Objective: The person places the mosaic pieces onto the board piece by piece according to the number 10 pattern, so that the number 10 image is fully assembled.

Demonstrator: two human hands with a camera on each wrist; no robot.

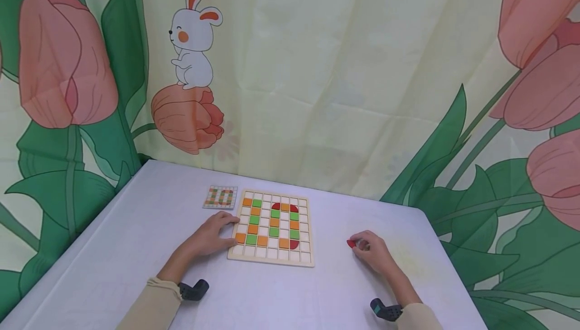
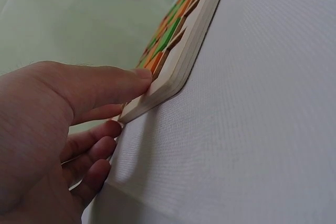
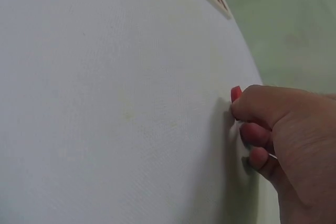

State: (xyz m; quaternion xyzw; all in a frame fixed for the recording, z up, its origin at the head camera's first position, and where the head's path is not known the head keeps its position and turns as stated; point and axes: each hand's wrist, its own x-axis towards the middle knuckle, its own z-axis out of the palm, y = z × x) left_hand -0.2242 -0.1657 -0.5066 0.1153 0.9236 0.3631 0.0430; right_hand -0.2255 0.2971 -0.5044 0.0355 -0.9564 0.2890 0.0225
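A square wooden board (image 1: 270,262) lies on the table, its grid holding orange, green and red pieces among white squares. My left hand (image 1: 210,234) is at its left edge; the thumb (image 2: 113,83) lies straight over the rim in the left wrist view, beside an orange tile (image 2: 153,62). The other fingers of that hand lie along the edge, loosely bent. Off to the right of the board, my right hand (image 1: 373,252) pinches a small red piece (image 1: 351,243) just over the tabletop. Most of that piece (image 3: 236,94) is hidden by fingers in the right wrist view.
A small pattern card (image 1: 220,197) with a matching coloured grid lies behind my left hand, left of the board. White cloth covers the table (image 1: 290,300). Behind the table hangs a curtain (image 1: 326,93) printed with tulips and a rabbit.
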